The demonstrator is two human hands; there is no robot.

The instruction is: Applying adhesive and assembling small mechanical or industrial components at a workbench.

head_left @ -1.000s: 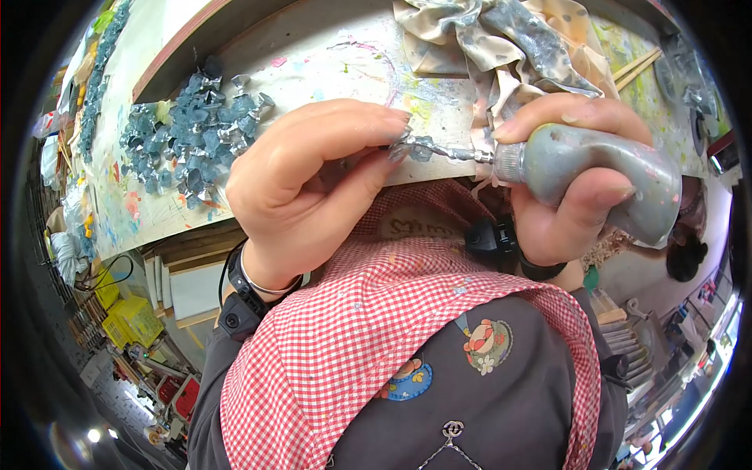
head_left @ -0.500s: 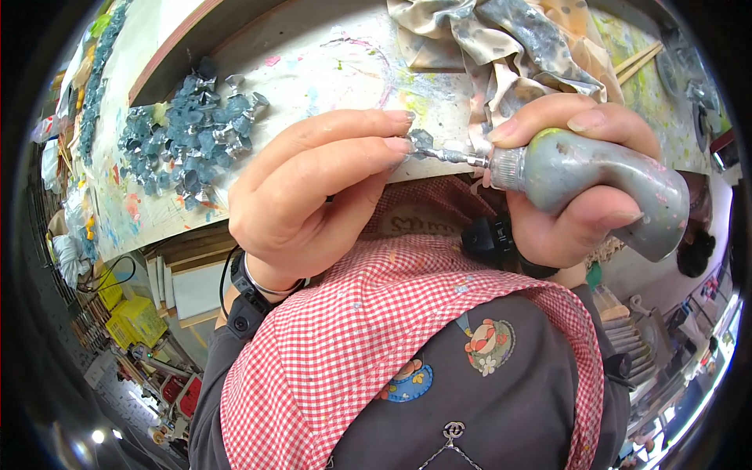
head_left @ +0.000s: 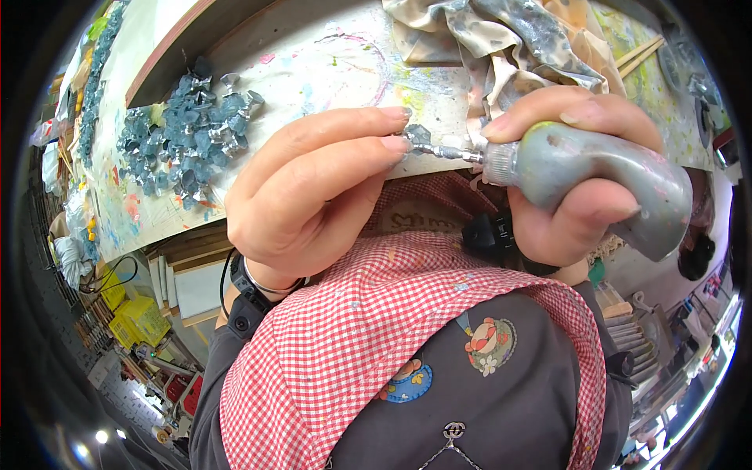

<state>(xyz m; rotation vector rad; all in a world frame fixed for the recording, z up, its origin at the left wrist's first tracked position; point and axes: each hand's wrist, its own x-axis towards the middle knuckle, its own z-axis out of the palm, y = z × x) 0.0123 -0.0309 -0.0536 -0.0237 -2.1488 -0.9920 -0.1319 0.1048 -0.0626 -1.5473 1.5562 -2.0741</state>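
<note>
My right hand (head_left: 572, 204) grips a grey, paint-smeared squeeze bottle (head_left: 595, 176) with a thin metal nozzle (head_left: 450, 153) pointing left. My left hand (head_left: 313, 196) pinches a small blue-grey piece (head_left: 417, 135) between its fingertips, right at the nozzle's tip. Both hands are held close to my chest, above the edge of a paint-stained worktable (head_left: 329, 63). A dark watch band sits on my left wrist.
A cluster of several blue-grey pieces (head_left: 184, 133) lies on the table to the left. A crumpled stained cloth (head_left: 509, 39) lies at the top right, with wooden sticks (head_left: 638, 55) beside it. I wear a red checked apron bib (head_left: 376, 345). Yellow crates (head_left: 137, 317) sit on the floor at lower left.
Both hands have shifted slightly upward and rightward together. The nozzle stays at the small piece in my left fingertips.
</note>
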